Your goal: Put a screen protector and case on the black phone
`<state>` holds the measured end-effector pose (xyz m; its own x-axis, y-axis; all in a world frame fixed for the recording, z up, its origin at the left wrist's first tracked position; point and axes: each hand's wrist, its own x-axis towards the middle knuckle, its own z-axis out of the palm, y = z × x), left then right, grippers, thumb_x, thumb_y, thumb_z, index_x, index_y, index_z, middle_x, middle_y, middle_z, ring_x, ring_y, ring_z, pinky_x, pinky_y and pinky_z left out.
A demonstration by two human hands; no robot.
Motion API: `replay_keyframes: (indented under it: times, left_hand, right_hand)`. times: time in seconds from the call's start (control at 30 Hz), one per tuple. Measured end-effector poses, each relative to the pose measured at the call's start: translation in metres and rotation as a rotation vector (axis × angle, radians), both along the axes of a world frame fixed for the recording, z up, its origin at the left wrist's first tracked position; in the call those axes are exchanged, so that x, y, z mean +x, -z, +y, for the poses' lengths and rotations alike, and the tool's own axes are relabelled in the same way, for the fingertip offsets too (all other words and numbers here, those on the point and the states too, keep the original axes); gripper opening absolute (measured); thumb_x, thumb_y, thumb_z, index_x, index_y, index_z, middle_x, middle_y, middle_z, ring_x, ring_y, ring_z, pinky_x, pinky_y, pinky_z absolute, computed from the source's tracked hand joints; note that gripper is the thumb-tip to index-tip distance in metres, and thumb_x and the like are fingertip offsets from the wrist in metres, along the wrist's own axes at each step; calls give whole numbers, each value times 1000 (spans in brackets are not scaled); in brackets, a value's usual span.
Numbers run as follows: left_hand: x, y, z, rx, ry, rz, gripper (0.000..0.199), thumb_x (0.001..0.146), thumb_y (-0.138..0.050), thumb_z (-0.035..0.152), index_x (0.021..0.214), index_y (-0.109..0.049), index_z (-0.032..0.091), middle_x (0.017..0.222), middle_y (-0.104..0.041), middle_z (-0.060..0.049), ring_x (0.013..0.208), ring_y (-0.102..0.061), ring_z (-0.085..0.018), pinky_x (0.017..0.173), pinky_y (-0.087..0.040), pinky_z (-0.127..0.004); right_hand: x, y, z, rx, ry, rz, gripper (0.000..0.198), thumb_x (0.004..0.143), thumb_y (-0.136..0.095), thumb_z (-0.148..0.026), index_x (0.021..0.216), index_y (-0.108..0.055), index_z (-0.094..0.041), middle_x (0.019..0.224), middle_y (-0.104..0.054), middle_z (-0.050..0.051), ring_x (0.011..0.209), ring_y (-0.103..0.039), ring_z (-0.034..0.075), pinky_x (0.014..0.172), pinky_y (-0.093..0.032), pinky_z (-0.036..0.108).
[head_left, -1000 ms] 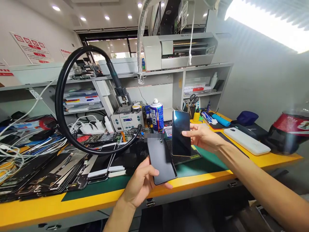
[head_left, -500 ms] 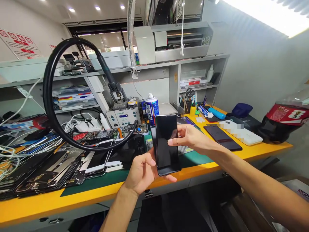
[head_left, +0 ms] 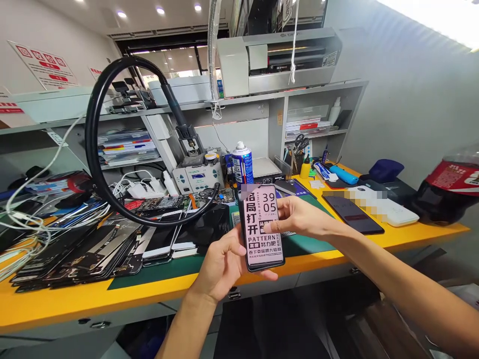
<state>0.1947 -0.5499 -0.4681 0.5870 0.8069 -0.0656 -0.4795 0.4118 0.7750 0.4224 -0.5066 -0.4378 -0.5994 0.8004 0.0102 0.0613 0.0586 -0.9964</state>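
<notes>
A smartphone (head_left: pixel 262 244) is held upright above the bench's front edge. Its screen is lit pink, with large black characters and a "39 05" clock. My left hand (head_left: pixel 224 262) cradles its lower left side, thumb at the edge and some fingers behind it. From the right, my right hand (head_left: pixel 297 217) grips the phone's side, thumb lying over the screen and fingers at the edge. The back of the phone is hidden. Behind it lies a green mat (head_left: pixel 303 244), and a blue spray can (head_left: pixel 242 165) stands beyond its top edge.
Stacks of phone screens (head_left: pixel 86 249) cover the bench's left side. A black hose (head_left: pixel 93 134) loops up from a soldering or hot-air station (head_left: pixel 198 174). On the right are a dark phone (head_left: pixel 352 213), a white phone-like slab (head_left: pixel 402 214) and a cola bottle (head_left: pixel 452 184).
The phone's screen has gone from black to lit. Its panel, earlier offset upward from the body beneath, now lies more in line with it. The view has shifted slightly left.
</notes>
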Motion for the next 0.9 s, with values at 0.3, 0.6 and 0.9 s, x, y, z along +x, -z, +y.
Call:
replay_keyframes:
  times: [0.3, 0.6, 0.9]
  left_hand:
    - [9, 1, -6, 102, -58, 136, 53, 93, -71, 32, 143, -58, 22, 134, -68, -17, 114, -69, -38, 68, -68, -48]
    - [9, 1, -10, 172, -61, 151, 52, 92, -74, 37, 138, -59, 21, 123, -71, -15, 97, -74, -33, 67, -69, -49]
    - [12, 10, -12, 264, -73, 199, 49, 88, -78, 41, 131, -65, 21, 116, -72, -13, 92, -73, -31, 68, -69, -49]
  right_hand:
    - [1, -19, -3, 111, -62, -206, 31, 83, -80, -48, 97, -75, -20, 84, -73, 0, 67, -63, 14, 58, -50, 25]
    - [12, -56, -16, 491, 560, 14, 43, 87, -75, -57, 109, -80, -20, 81, -74, 4, 66, -60, 15, 55, -46, 28]
    - [-4, -21, -12, 37, 85, 344, 42, 96, -65, -57, 100, -80, -18, 100, -78, 9, 92, -69, 22, 87, -53, 36]
